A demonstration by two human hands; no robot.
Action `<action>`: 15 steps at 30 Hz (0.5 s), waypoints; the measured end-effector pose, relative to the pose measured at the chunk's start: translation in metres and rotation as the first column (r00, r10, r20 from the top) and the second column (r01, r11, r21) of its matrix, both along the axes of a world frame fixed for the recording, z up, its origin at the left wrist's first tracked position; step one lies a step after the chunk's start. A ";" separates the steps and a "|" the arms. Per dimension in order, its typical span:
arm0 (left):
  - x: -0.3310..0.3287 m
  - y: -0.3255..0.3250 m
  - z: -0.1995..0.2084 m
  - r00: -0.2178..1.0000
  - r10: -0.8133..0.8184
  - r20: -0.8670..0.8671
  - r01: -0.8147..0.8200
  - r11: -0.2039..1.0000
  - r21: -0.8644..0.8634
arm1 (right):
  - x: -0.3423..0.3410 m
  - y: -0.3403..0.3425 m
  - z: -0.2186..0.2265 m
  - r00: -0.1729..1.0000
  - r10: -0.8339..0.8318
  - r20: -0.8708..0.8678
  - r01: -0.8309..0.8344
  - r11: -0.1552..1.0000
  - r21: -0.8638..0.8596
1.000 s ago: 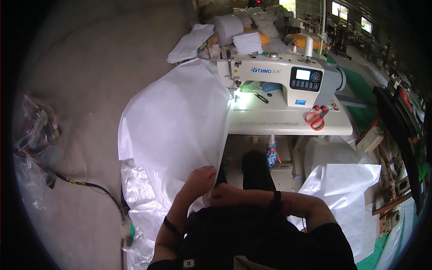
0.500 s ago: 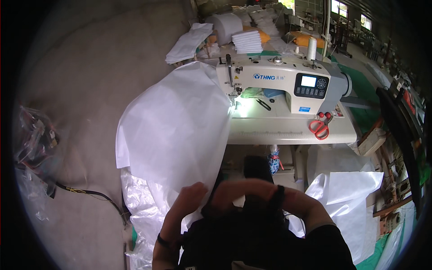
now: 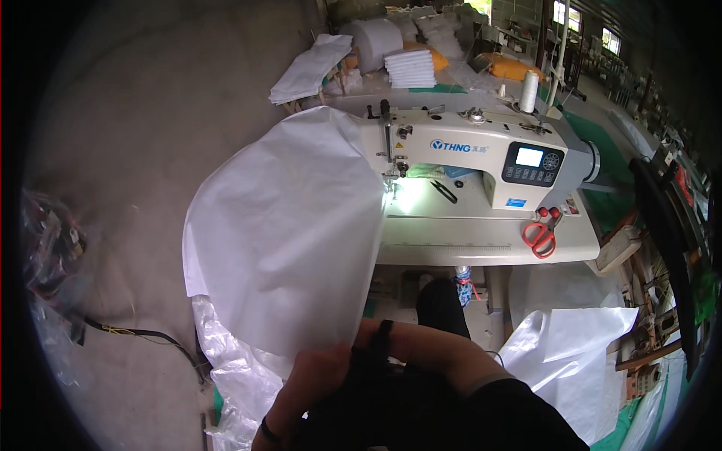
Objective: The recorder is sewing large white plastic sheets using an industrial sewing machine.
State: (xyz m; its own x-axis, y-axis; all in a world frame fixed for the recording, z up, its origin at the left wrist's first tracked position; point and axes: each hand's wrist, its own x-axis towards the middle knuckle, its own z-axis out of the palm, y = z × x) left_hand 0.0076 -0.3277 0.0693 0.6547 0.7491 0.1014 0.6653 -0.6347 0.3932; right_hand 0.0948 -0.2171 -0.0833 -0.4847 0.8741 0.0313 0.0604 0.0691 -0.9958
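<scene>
A large white fabric sheet (image 3: 278, 225) spreads left of the sewing machine (image 3: 466, 143), its right edge running to the lit needle area. My left hand (image 3: 320, 370) is closed on the near edge of this sheet, close to my body. My right forearm crosses in front of me from the right. Only the back part of my right hand (image 3: 364, 335) shows beside the sheet's edge; its fingers are hidden there. Crinkled clear plastic (image 3: 237, 383) hangs below the sheet.
Black thread snips (image 3: 444, 192) and red-handled scissors (image 3: 539, 239) lie on the machine table (image 3: 451, 233). A folded white stack (image 3: 410, 69) stands behind. White sheeting (image 3: 568, 346) hangs at the right. A black cable (image 3: 150, 333) runs along the floor at the left.
My right hand has moved left to the sheet's edge, beside my left hand. My left hand has come slightly lower. The whole view has shifted a little.
</scene>
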 end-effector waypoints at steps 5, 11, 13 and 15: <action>-0.010 0.006 -0.023 0.999 -0.027 0.046 0.028 0.999 -0.028 | 0.092 -0.010 0.031 0.867 0.033 0.497 -0.030 0.999 -0.013; 0.007 0.010 -0.034 0.952 -0.201 0.231 0.233 0.965 -0.118 | 0.191 0.037 0.092 0.260 -0.759 0.596 0.413 0.646 0.642; 0.014 0.010 -0.032 0.944 -0.242 0.226 0.274 0.954 -0.124 | 0.189 0.076 0.102 0.226 -0.775 0.591 0.420 0.625 0.658; 0.018 0.010 -0.030 0.950 -0.296 0.101 0.307 0.946 -0.107 | 0.179 0.105 0.102 0.196 -0.719 0.666 0.395 0.680 0.618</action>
State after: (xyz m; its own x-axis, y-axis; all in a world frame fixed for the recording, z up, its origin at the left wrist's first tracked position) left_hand 0.0253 -0.3174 0.0397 0.8450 0.5278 0.0857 0.4124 -0.7452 0.5240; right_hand 0.2738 -0.1117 0.0182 0.2222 0.9475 0.2301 0.9329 -0.1380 -0.3328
